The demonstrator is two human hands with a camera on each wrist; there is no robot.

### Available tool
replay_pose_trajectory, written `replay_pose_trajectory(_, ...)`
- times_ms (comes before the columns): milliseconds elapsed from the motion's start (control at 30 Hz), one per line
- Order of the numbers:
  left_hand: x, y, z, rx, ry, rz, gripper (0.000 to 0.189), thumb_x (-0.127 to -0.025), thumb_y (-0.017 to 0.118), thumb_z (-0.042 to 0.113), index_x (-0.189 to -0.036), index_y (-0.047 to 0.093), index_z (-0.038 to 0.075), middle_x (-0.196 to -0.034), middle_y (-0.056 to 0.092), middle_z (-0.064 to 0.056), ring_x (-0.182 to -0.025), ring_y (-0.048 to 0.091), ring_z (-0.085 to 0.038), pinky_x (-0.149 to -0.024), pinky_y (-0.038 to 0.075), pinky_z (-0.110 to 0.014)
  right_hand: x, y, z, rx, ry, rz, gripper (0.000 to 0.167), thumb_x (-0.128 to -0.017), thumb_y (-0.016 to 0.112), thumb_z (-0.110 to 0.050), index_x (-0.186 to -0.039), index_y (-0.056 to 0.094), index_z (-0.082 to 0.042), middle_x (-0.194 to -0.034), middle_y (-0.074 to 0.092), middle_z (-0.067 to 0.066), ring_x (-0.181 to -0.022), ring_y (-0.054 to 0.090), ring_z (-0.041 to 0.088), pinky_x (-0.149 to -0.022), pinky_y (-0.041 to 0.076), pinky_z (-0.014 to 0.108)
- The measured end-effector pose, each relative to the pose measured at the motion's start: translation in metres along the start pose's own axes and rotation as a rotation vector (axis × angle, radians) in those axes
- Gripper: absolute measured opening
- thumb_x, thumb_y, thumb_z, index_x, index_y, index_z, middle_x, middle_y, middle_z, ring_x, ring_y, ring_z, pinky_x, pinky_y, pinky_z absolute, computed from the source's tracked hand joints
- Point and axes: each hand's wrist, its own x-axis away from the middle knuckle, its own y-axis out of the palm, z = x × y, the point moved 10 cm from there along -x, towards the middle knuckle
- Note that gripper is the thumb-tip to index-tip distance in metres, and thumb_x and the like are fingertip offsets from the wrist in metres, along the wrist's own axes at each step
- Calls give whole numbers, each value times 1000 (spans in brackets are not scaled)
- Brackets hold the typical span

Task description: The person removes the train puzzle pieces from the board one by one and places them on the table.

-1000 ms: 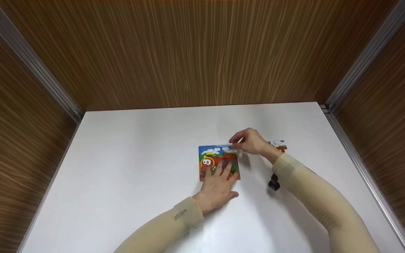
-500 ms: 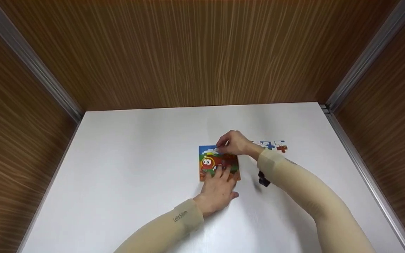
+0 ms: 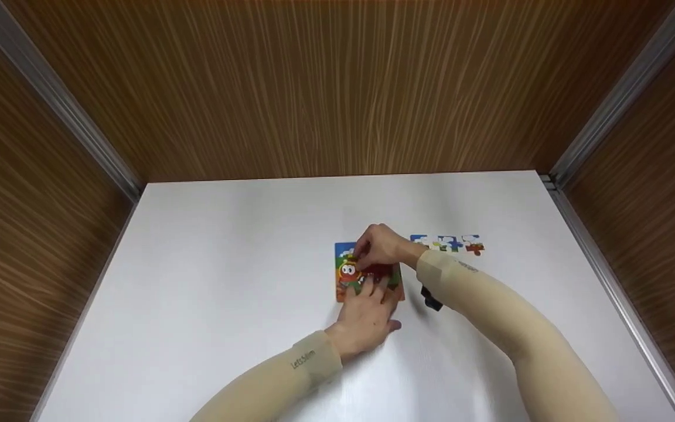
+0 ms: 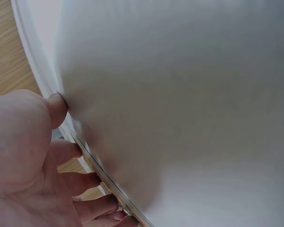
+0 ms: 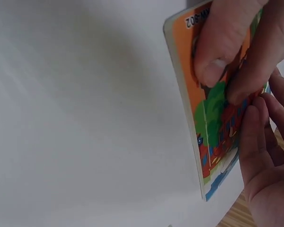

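A colourful jigsaw board [image 3: 342,249] with a red cartoon face lies on the white table. My left hand [image 3: 365,322] rests on its near edge, fingers spread and fairly straight over the picture. Over the upper middle of the board, my right hand [image 3: 381,245] has thumb and index finger bent together, fingertips right at the picture. In the right wrist view, the fingers of the right hand [image 5: 270,156] meet the board's surface beside the left hand's fingers [image 5: 222,42]. I cannot tell whether a piece is between the right fingertips. The left wrist view shows the left hand [image 4: 52,175] along the board's edge.
Right of the board lie loose puzzle pieces [image 3: 447,242], partly behind the right forearm. A black device [image 3: 431,300] sits under the right wrist. Wood-grain panels [image 3: 337,88] wall the table [image 3: 226,264] at the back and sides.
My right hand has moved left and towards me, from the board's top right corner to its upper middle, uncovering more loose pieces. The left hand stays on the near edge.
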Motion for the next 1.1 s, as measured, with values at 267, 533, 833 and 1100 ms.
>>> replay_pose_trajectory(267, 0, 0, 0, -6, -3, 20, 71, -114, 51, 63, -174, 44, 25, -180, 46, -6, -163, 44, -32, -121, 53, -60, 0, 4, -1, 8, 24, -18, 17, -90, 95, -19, -104, 91, -10, -103, 89, 7, -93, 79, 15, -85, 64, 29)
replay_pose_trajectory(533, 0, 0, 1, 17, 8, 20, 73, -114, 52, 63, -175, 43, 23, -182, 43, -8, -165, 42, -34, -120, 53, -61, -2, 5, 0, 65, 23, 14, 17, -87, 97, -20, -100, 91, -10, -94, 87, 6, -81, 69, 9, -71, 50, 19)
replay_pose_trajectory(833, -1, 2, 0, 16, 7, -21, 69, -115, 50, 63, -174, 44, 28, -182, 43, -6, -167, 42, -34, -123, 51, -62, 2, 0, 9, -106, 41, 53, 8, -89, 96, -16, -91, 90, -10, -90, 87, 5, -77, 71, 5, -71, 54, 19)
replay_pose_trajectory(1100, -2, 6, 1, 38, 7, -62, 68, -116, 49, 62, -174, 45, 28, -185, 39, -7, -170, 39, -35, -126, 49, -64, 5, 1, 21, -253, 95, 41, 8, -94, 90, -11, -101, 89, -8, -96, 88, 8, -79, 72, 6, -73, 56, 21)
